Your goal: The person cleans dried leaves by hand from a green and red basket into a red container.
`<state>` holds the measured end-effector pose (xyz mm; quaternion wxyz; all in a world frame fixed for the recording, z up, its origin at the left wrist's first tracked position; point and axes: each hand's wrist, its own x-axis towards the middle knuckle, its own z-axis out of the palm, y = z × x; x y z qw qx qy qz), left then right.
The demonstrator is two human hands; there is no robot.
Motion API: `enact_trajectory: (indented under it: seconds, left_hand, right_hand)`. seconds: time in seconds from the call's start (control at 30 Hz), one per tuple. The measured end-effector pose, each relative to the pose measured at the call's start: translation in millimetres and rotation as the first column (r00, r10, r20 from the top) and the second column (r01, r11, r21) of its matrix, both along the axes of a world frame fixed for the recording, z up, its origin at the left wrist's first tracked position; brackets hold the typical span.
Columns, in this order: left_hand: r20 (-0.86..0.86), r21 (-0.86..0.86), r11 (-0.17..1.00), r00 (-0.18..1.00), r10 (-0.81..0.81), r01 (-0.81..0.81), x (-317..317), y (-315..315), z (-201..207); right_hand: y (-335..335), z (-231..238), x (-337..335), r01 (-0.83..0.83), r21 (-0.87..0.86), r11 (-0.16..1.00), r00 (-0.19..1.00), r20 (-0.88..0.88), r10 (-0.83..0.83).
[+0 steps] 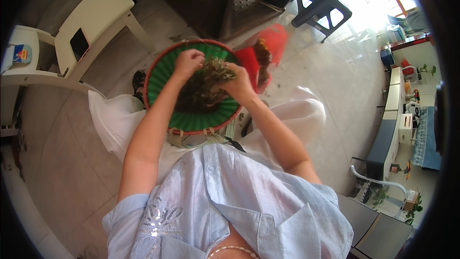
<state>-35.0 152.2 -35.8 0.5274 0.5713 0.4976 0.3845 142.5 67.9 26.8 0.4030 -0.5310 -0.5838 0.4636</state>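
Observation:
A round basket with a green pleated lining and a red-brown rim stands between my knees. Dark green and brownish leafy stems lie heaped inside it. My right hand grips a bunch of leafy plants above the heap. Beside the bunch, over the basket's far side, my left hand has its fingers curled in a pinch; what they hold, if anything, is too small to make out.
A red plastic bag with brown stuff inside lies beyond the basket's right. A cream chair with a phone is at left. Farther off stand a black stool and a dark metal table base. Bits litter the tiles.

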Motion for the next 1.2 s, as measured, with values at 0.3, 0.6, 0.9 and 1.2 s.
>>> enact_trajectory:
  seconds: [0.3,0.6,0.9,1.2]
  left_hand:
    - [-0.097,0.214,0.976,0.994,0.051,-0.029,103.4,3.2,44.3]
    - [-0.456,0.219,0.976,0.882,0.120,-0.019,141.6,13.8,51.6]
    - [-0.418,0.196,0.975,0.891,0.176,-0.100,130.4,16.5,43.0]
    - [-0.342,0.264,0.961,0.923,0.175,-0.084,134.9,12.6,48.3]
  right_hand:
    - [12.4,101.2,74.6,0.205,-0.085,0.975,0.954,-0.207,-0.218]
    - [54.8,59.3,120.7,0.368,-0.239,0.899,0.843,-0.322,-0.431]
    - [70.2,33.8,114.3,0.306,0.069,0.950,0.565,0.790,-0.239]
    - [122.6,-57.0,122.6,0.073,-0.222,0.972,0.389,0.904,0.177]
